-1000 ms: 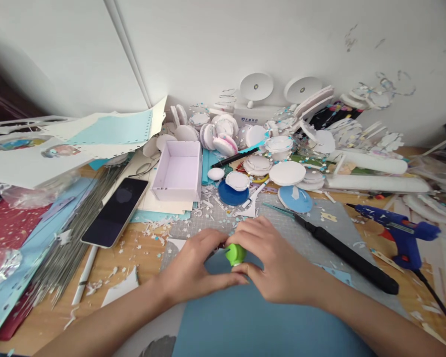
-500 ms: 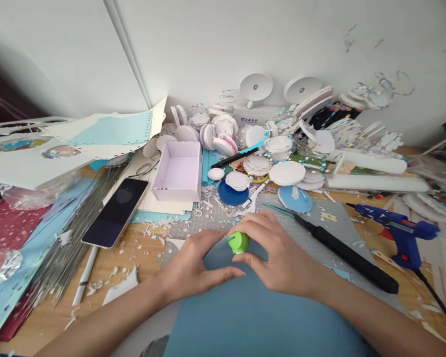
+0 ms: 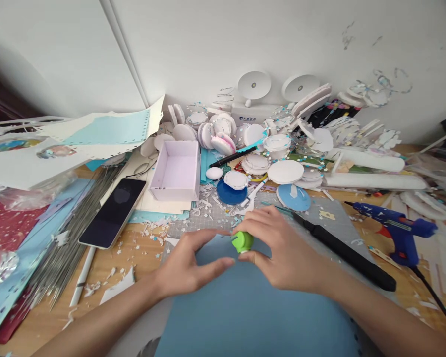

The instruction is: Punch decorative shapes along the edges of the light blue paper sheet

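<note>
Along the back of the table (image 3: 143,260), white discs (image 3: 285,172) ringed or stacked with tiny trimmings crowd up to the wall, with an open lilac box (image 3: 174,193) in front of them to the left. A dark-screened phone (image 3: 111,213) lies beside a bundle of thin wires (image 3: 69,243), while white scraps (image 3: 156,229) litter the wood and the far part of the grey cutting mat (image 3: 340,220). A long black-handled tool (image 3: 351,258) slants behind the right wrist and forearm, and a blue glue gun (image 3: 404,243) rests farther right.

The small punch (image 3: 242,241) is bright green with a paler base, located at the far edge of a plain, dull-blue sheet (image 3: 252,312). The right hand (image 3: 284,250) grips it between thumb and fingers. The left hand (image 3: 184,263) is curved with thumb and forefinger spread apart, its fingertips just beside the punch.

The right fingers cover part of the punch, and its slot is hard to make out. The sheet runs out of view at the bottom; whether any left fingers press on it, I cannot tell.
</note>
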`<state>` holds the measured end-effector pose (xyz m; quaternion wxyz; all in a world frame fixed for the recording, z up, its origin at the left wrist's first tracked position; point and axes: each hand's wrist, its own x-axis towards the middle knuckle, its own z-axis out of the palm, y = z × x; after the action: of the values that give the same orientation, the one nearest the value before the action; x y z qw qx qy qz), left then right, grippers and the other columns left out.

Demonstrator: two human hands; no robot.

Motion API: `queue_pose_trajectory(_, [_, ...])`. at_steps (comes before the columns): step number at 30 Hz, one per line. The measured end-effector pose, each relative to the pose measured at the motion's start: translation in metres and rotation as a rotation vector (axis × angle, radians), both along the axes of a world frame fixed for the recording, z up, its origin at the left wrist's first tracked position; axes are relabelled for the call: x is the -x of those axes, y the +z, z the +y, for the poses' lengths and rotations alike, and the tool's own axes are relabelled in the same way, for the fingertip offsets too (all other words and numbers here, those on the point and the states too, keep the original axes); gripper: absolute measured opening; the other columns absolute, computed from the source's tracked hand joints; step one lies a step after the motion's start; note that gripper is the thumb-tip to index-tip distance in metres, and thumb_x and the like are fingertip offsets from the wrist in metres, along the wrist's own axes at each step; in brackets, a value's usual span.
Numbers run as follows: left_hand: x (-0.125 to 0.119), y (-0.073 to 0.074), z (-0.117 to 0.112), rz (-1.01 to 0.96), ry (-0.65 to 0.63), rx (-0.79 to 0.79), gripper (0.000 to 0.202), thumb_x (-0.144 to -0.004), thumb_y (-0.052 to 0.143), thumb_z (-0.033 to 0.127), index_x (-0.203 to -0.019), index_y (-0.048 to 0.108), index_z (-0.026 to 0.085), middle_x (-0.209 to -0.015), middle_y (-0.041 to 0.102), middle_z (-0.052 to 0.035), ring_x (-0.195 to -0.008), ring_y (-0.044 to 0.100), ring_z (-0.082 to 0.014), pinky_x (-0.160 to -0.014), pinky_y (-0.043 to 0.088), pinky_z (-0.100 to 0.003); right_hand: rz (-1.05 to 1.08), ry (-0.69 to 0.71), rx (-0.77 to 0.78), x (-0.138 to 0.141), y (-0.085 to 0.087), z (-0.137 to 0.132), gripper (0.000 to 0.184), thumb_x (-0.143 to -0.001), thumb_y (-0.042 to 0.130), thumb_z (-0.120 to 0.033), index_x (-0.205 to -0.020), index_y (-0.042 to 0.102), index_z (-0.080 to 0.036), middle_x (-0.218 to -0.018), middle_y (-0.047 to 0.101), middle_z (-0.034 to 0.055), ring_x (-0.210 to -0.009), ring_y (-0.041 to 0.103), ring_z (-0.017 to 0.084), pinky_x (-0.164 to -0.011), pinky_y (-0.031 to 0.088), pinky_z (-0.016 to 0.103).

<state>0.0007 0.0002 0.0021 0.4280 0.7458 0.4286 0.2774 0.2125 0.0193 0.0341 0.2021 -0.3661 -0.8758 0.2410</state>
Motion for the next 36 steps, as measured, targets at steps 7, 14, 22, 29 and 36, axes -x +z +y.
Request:
queue_pose_trajectory(7, [-0.001, -0.013, -0.006, 0.017, -0.021, -0.253, 0.042, -0.076, 0.074, 0.037, -0.11, 0.06, 0.018, -0.093, 0.07, -0.0052, -0.083, 0.065, -0.019, -0.073, 0.051, -0.027, 0.01, 0.051, 0.02, 0.012, -0.011, -0.011, 0.019, -0.075, 0.06, -0.009, -0.091, 0.056, -0.018, -0.082, 0.055, 0.0024, -0.081, 0.049, 0.019, -0.076, 0.031, 0.036])
queue_pose_trajectory(14, [-0.006, -0.017, -0.007, -0.112, -0.006, -0.415, 0.036, -0.078, 0.073, 0.033, -0.108, 0.063, 0.016, -0.087, 0.071, -0.0065, -0.076, 0.065, -0.0185, -0.069, 0.052, -0.027, 0.021, 0.04, -0.038, 0.012, -0.016, -0.011, 0.016, -0.076, 0.054, -0.007, -0.088, 0.055, -0.017, -0.079, 0.053, 0.0025, -0.076, 0.047, 0.018, -0.077, 0.032, 0.037])
queue_pose_trajectory(22, [-0.004, -0.01, -0.003, 0.057, 0.055, -0.007, 0.018, -0.085, 0.063, 0.034, -0.088, 0.069, 0.018, -0.077, 0.07, 0.0014, -0.07, 0.064, -0.0148, -0.064, 0.048, -0.021, 0.044, -0.014, -0.029, 0.003, -0.003, -0.002, 0.014, -0.081, 0.061, -0.015, -0.093, 0.054, -0.018, -0.089, 0.059, 0.0051, -0.086, 0.051, 0.021, -0.082, 0.033, 0.039])
queue_pose_trajectory(29, [-0.001, -0.015, -0.003, 0.077, 0.025, -0.031, 0.029, -0.091, 0.053, 0.03, -0.066, 0.058, 0.015, -0.057, 0.047, 0.0055, -0.053, 0.042, -0.0073, -0.05, 0.033, -0.017, -0.029, 0.025, 0.077, -0.004, 0.006, 0.002, 0.021, -0.079, 0.067, -0.016, -0.096, 0.055, -0.019, -0.095, 0.06, 0.0038, -0.093, 0.052, 0.021, -0.085, 0.036, 0.037])
queue_pose_trajectory(36, [-0.002, -0.014, -0.002, 0.025, 0.055, 0.021, 0.034, -0.09, 0.054, 0.032, -0.061, 0.051, 0.014, -0.055, 0.041, 0.0056, -0.052, 0.037, -0.007, -0.048, 0.03, -0.018, -0.048, 0.012, 0.089, -0.007, 0.006, 0.001, 0.023, -0.08, 0.066, -0.018, -0.099, 0.054, -0.019, -0.102, 0.06, 0.0056, -0.1, 0.052, 0.022, -0.088, 0.037, 0.036])
